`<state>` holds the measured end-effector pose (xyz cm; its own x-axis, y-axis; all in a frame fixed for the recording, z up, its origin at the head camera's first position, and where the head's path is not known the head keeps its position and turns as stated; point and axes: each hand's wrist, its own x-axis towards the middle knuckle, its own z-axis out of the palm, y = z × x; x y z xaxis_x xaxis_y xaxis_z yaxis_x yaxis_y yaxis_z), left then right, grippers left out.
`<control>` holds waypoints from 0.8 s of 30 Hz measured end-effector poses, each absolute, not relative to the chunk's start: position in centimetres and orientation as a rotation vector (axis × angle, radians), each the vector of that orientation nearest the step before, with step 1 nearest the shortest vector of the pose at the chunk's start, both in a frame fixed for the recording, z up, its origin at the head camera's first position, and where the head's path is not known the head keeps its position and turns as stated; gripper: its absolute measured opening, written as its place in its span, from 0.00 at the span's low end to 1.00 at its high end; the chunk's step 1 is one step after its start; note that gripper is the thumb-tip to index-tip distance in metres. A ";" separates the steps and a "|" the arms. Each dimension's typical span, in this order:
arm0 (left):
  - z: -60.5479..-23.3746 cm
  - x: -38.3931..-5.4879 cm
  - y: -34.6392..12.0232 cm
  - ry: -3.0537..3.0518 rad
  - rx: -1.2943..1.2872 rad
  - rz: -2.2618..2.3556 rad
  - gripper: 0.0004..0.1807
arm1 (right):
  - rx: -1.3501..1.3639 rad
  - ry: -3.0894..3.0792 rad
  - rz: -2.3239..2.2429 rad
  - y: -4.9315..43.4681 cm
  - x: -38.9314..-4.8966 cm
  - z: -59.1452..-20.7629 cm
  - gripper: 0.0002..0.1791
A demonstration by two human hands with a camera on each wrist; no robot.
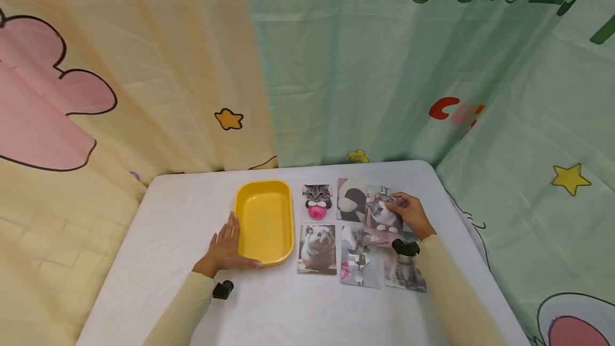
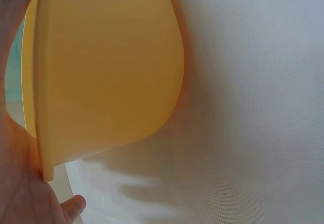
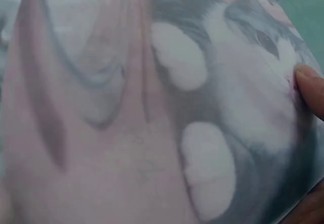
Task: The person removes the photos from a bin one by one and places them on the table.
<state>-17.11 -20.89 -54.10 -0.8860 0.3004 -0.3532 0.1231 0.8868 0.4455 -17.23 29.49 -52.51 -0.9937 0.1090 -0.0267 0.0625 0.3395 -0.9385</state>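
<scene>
My right hand (image 1: 411,214) pinches a photo card of a grey-and-white cat (image 1: 383,219) by its upper right edge. In the right wrist view, the card's picture fills most of the frame, with a thumb (image 3: 310,89) pressed on its right side. It overlaps a black-and-white picture card (image 1: 352,200) and other cards below. On the left, a shallow yellow plastic tray (image 1: 264,223) has my left hand (image 1: 223,250) against its near left corner. The fingers lie spread along its side, the thumb by the near rim. The left wrist view shows the palm at the tray's rim (image 2: 44,92).
Left of the held card lie a card of a cat with a pink ball (image 1: 317,203) and a hamster card (image 1: 317,249). Nearer are a grey-and-pink card (image 1: 360,268) and a kitten card (image 1: 405,271), all on the white table (image 1: 278,308). Printed curtains (image 1: 326,84) hang behind.
</scene>
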 end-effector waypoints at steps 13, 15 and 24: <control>-53.6 -17.0 -21.0 2.631 0.292 0.585 0.85 | -0.369 -2.791 1.596 40.3 -13.4 -54.2 0.29; -53.6 -17.0 -21.0 2.626 0.293 0.587 0.85 | -0.422 -2.841 1.581 41.5 -12.6 -54.2 0.31; -53.6 -17.1 -20.7 2.640 0.290 0.535 0.84 | -0.571 -2.990 1.486 44.4 -10.7 -55.7 0.33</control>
